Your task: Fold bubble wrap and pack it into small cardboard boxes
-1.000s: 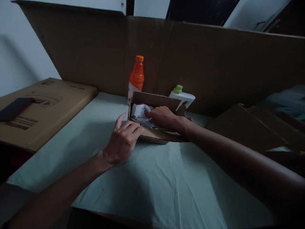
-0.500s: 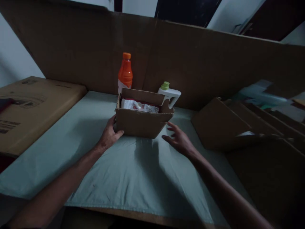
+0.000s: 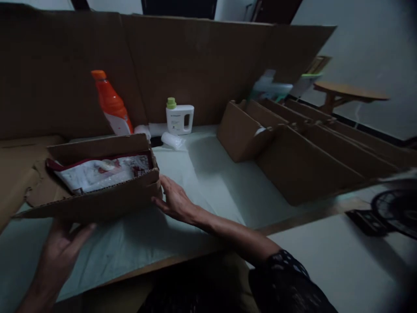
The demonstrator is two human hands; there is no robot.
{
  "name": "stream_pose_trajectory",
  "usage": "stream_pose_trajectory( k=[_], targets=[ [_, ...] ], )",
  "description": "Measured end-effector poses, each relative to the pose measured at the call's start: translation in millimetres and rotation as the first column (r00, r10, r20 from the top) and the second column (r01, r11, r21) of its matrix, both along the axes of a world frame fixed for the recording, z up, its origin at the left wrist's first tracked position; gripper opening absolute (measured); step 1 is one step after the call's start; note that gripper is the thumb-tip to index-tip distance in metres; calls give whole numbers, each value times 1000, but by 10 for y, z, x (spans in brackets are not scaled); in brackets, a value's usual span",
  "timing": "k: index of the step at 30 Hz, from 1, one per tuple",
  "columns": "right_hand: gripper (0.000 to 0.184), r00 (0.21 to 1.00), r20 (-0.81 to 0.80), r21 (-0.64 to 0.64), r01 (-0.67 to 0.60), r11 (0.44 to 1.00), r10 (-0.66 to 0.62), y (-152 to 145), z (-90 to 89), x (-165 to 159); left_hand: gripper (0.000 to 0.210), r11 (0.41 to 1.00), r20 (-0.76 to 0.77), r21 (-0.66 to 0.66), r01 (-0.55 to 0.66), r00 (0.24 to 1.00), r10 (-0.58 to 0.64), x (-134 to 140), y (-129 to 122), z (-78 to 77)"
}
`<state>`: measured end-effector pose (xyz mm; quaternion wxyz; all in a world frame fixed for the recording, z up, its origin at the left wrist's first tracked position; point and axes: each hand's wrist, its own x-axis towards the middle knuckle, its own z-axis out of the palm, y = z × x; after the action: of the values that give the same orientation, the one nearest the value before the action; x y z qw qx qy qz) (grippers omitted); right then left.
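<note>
A small open cardboard box point(image 3: 114, 200) stands at the left of the cloth-covered table, turned at an angle. Inside lies a white and dark red plastic packet point(image 3: 97, 171). My left hand point(image 3: 61, 250) is at the box's lower front left, fingers partly hidden beneath it and thumb stretched along the front. With fingertips and thumb, my right hand point(image 3: 177, 201) grips the box's right end. Behind the box leans an orange bottle point(image 3: 112, 102). A white jug with a green cap point(image 3: 179, 119) stands farther right, beside a clear plastic roll point(image 3: 172, 141).
Several open cardboard boxes point(image 3: 302, 165) line the table's right side, with blurred pale plastic items point(image 3: 272, 89) on the far one. A tall cardboard panel point(image 3: 195, 65) closes off the back. A small black fan point(image 3: 397, 208) sits at the right on a white surface.
The cardboard box has come nearer and turned, with my hands at it. My view has swung right, uncovering the jug and the plastic roll. The orange bottle now looks tilted.
</note>
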<state>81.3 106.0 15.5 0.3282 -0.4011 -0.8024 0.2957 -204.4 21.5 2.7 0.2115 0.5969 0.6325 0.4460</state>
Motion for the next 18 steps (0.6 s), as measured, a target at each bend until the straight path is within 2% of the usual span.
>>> stream_pose_trajectory(
  k=[2,4,7,9,11,14,16,18],
  targets=[
    [57,998,13,-2,69,998,-69,17,78,75,54,1000,81,0,5,997,-5,119,125,15],
    [52,984,16,6,177,984,-177,-39,108,325,56,999,199,-23,40,979,-34,402,274,15],
    [41,927,22,61,373,926,-375,-348,69,922,62,977,329,-29,211,925,-190,991,427,-34],
    [33,860,45,101,503,858,-509,-676,15,1364,64,917,376,-12,399,852,-366,1424,504,-98],
    [25,771,76,132,621,772,-633,-1044,-47,1760,64,817,380,12,577,753,-538,1873,610,-166],
    [24,624,69,153,764,627,-778,-1555,-156,2175,65,684,335,46,728,634,-697,2560,846,-210],
    [37,546,22,151,826,543,-837,-1813,-245,2313,64,655,249,-1,756,634,-732,2985,993,-194],
    [54,502,-25,143,858,494,-864,-1984,-346,2364,67,684,171,-46,728,681,-713,3339,1053,-177]
  ],
)
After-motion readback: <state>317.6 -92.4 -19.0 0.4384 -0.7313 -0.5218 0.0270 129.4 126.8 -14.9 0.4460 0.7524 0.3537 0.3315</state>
